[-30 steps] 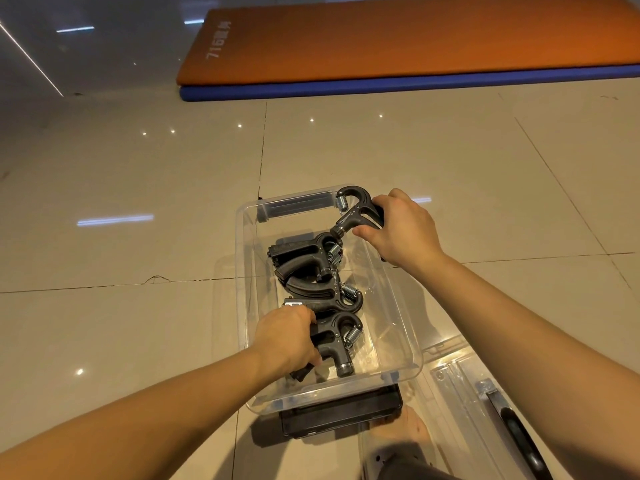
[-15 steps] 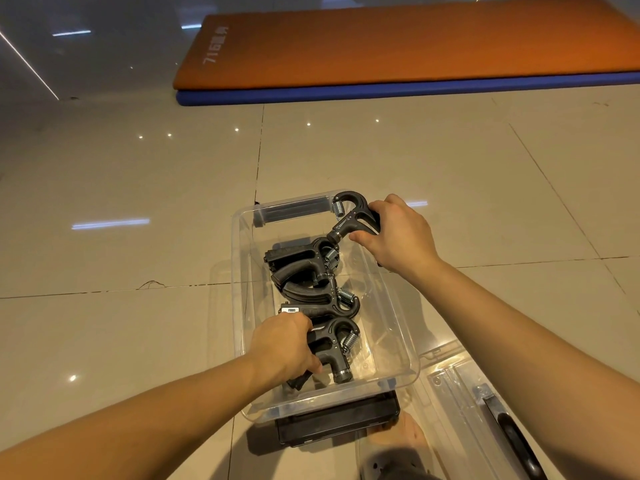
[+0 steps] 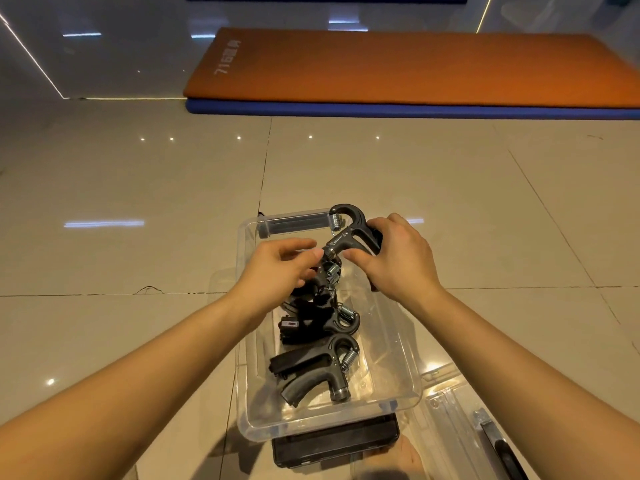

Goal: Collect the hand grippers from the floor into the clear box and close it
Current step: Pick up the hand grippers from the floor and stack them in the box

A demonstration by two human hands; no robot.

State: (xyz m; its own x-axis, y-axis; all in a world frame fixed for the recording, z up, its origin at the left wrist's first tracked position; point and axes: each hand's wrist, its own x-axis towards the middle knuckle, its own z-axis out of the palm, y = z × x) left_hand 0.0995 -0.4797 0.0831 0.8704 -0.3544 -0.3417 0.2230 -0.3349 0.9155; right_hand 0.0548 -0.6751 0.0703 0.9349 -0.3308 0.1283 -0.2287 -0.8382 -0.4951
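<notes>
The clear box (image 3: pixel 408 375) stands open on the tiled floor in front of me. Several black hand grippers with steel springs lie inside; the nearest one (image 3: pixel 311 368) rests at the front, another (image 3: pixel 318 323) behind it. My right hand (image 3: pixel 398 258) grips the handles of a further hand gripper (image 3: pixel 349 230) over the box's far end. My left hand (image 3: pixel 277 268) pinches that gripper's metal end with thumb and fingertips. The hands hide part of the grippers below them.
The box's clear lid (image 3: pixel 460 427) with a dark handle lies on the floor at the lower right. A black latch flap (image 3: pixel 336 441) hangs at the box's near end. An orange mat on a blue one (image 3: pixel 415 71) lies far ahead.
My left hand let go of the nearest gripper at the box's front and moved up to the end of the gripper held by my right hand. The view tilted up slightly.
</notes>
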